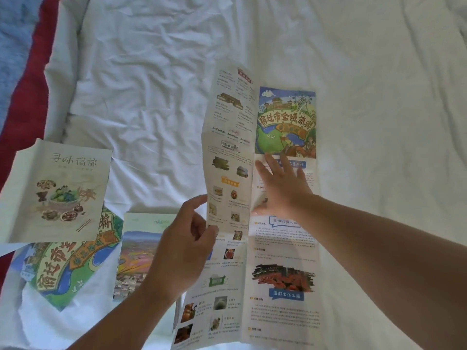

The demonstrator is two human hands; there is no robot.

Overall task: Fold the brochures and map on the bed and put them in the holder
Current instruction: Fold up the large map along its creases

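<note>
One long printed paper map (283, 261) lies lengthwise away from the person on the white bed (151, 72); three colourful paper brochures (60, 190) lie left of it. Left hand (184, 248) grip pinches its raised panel; right hand (280, 188) presses flat, grip released.

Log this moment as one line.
step: folding map | left hand: pinches raised left panel | right hand: presses right panel flat | food brochure: on bed, left, untouched | holder: not in view
</note>
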